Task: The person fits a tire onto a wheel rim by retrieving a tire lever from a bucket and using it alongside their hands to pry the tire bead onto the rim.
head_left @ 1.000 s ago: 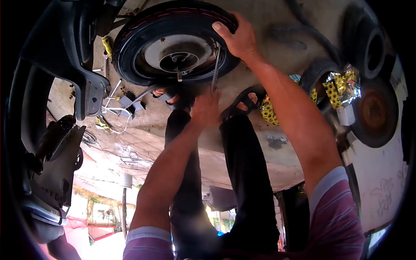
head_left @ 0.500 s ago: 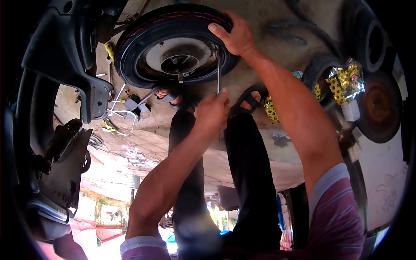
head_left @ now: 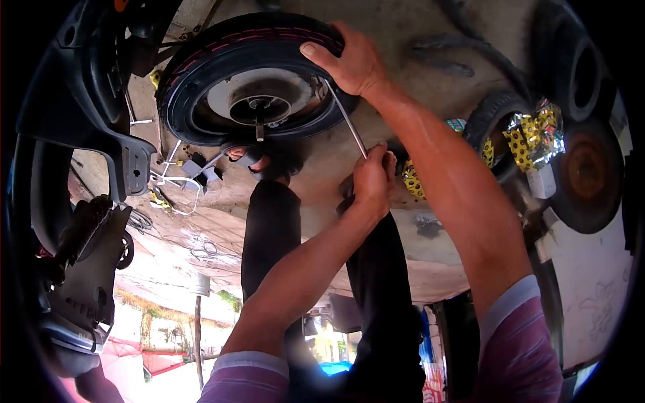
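Note:
A black tyre with red lines in its tread [head_left: 181,74] is mounted on a grey wheel rim with a central hub [head_left: 228,91]. My right hand [head_left: 353,64] grips the tyre's upper right edge, its thumb on the sidewall and its fingers behind the tread. Closed around the lower end of a thin metal bar [head_left: 349,124], my left hand [head_left: 373,178] is below and right of the wheel. The bar's upper tip meets the inner edge of the tyre, at the right side of the rim.
Black vehicle bodywork [head_left: 64,107] stands at the left. Tools and a white cable [head_left: 196,201] lie on the floor. At the right are yellow patterned wrappers [head_left: 521,144], loose tyres [head_left: 578,74] and a rusty-centred wheel [head_left: 584,171]. My sandalled foot [head_left: 259,161] is under the wheel.
My left hand has swung to the right, tilting the bar from nearly upright to a slant. The wheel and my right hand appear a little further left and lower.

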The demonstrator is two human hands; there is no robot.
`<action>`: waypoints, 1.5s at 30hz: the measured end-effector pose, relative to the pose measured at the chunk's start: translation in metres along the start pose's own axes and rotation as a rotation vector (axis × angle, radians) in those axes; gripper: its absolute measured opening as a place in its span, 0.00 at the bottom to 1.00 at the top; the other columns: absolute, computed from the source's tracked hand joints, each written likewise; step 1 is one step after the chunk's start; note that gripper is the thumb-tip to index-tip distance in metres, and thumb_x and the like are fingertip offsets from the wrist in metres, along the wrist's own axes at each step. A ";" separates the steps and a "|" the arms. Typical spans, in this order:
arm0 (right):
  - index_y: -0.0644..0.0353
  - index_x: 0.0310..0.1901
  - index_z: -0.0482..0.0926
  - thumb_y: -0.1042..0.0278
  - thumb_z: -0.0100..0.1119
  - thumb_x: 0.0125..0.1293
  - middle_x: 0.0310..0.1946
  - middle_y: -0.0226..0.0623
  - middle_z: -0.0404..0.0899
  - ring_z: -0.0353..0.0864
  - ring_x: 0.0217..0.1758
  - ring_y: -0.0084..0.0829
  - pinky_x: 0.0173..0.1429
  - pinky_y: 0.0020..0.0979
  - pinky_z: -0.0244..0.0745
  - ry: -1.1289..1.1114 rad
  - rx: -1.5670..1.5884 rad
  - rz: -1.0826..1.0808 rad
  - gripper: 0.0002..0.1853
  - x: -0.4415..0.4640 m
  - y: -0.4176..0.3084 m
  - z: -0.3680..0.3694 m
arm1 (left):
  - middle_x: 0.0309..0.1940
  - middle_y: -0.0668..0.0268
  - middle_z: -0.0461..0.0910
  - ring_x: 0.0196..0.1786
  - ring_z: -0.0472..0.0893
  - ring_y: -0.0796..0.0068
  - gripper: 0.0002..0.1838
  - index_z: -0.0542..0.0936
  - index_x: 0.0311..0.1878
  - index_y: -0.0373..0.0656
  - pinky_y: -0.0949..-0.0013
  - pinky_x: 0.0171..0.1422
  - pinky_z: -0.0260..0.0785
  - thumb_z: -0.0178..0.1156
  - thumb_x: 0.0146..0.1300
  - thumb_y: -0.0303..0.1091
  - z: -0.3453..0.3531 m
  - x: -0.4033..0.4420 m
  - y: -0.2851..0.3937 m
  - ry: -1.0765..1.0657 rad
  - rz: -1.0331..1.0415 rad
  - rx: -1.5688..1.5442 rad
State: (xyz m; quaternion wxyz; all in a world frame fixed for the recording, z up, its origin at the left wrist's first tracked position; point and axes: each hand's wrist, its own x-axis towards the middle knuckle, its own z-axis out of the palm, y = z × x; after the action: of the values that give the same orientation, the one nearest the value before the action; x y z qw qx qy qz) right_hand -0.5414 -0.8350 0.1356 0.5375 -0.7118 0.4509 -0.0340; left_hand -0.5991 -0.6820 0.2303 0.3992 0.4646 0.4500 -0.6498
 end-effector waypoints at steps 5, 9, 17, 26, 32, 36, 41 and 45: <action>0.62 0.49 0.86 0.18 0.64 0.52 0.42 0.49 0.89 0.89 0.48 0.50 0.55 0.45 0.81 0.013 -0.088 0.060 0.46 0.006 -0.006 -0.003 | 0.16 0.68 0.70 0.16 0.66 0.74 0.16 0.74 0.30 0.47 0.68 0.21 0.57 0.54 0.75 0.43 0.001 0.152 -0.080 -0.010 0.477 0.003; 0.61 0.49 0.85 0.17 0.62 0.52 0.41 0.48 0.89 0.89 0.48 0.50 0.56 0.47 0.81 0.027 -0.059 -0.005 0.46 0.011 0.010 0.001 | 0.20 0.65 0.74 0.22 0.74 0.71 0.19 0.77 0.34 0.38 0.64 0.27 0.66 0.53 0.74 0.45 -0.006 0.167 -0.057 0.204 0.646 0.139; 0.62 0.50 0.84 0.22 0.67 0.52 0.40 0.52 0.88 0.88 0.47 0.53 0.54 0.46 0.83 0.051 0.021 -0.019 0.44 0.005 0.009 0.009 | 0.20 0.67 0.72 0.23 0.73 0.76 0.19 0.76 0.35 0.40 0.65 0.31 0.67 0.56 0.75 0.47 -0.105 0.146 -0.012 0.234 0.472 0.638; 0.62 0.51 0.83 0.25 0.69 0.54 0.41 0.51 0.88 0.89 0.47 0.51 0.54 0.46 0.82 0.056 0.016 -0.044 0.42 0.011 0.010 0.004 | 0.35 0.58 0.82 0.36 0.82 0.67 0.15 0.75 0.60 0.37 0.64 0.45 0.75 0.56 0.75 0.32 -0.129 -0.072 0.101 0.201 0.635 1.261; 0.60 0.52 0.84 0.26 0.69 0.55 0.42 0.49 0.88 0.89 0.49 0.50 0.55 0.46 0.81 0.034 -0.014 -0.016 0.40 0.008 0.003 0.002 | 0.42 0.41 0.81 0.44 0.80 0.33 0.16 0.76 0.61 0.36 0.45 0.48 0.72 0.56 0.71 0.25 -0.117 -0.145 0.209 0.158 0.636 1.993; 0.59 0.53 0.84 0.27 0.69 0.56 0.43 0.49 0.88 0.89 0.49 0.50 0.56 0.46 0.82 0.058 -0.024 -0.013 0.40 0.005 0.007 0.005 | 0.43 0.43 0.83 0.46 0.83 0.37 0.16 0.77 0.58 0.39 0.42 0.51 0.74 0.56 0.68 0.23 -0.095 -0.132 0.238 0.030 0.671 2.189; 0.58 0.54 0.84 0.26 0.68 0.56 0.43 0.48 0.89 0.89 0.49 0.49 0.56 0.46 0.82 0.065 -0.040 -0.011 0.40 0.006 0.008 0.005 | 0.38 0.49 0.85 0.45 0.85 0.43 0.11 0.79 0.54 0.44 0.44 0.49 0.75 0.56 0.70 0.27 -0.059 -0.113 0.253 0.076 0.474 2.413; 0.57 0.54 0.84 0.25 0.68 0.56 0.42 0.46 0.89 0.89 0.48 0.48 0.55 0.46 0.83 0.059 -0.049 -0.026 0.40 0.005 0.012 0.006 | 0.36 0.49 0.85 0.43 0.85 0.44 0.08 0.81 0.49 0.45 0.46 0.47 0.77 0.56 0.72 0.33 -0.053 -0.097 0.269 0.041 0.499 2.479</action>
State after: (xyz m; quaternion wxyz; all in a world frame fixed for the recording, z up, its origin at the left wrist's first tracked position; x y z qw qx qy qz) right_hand -0.5419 -0.8340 0.1212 0.5056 -0.7292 0.4582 -0.0508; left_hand -0.3103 -0.6963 0.2575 -0.1985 0.6080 -0.5527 -0.5343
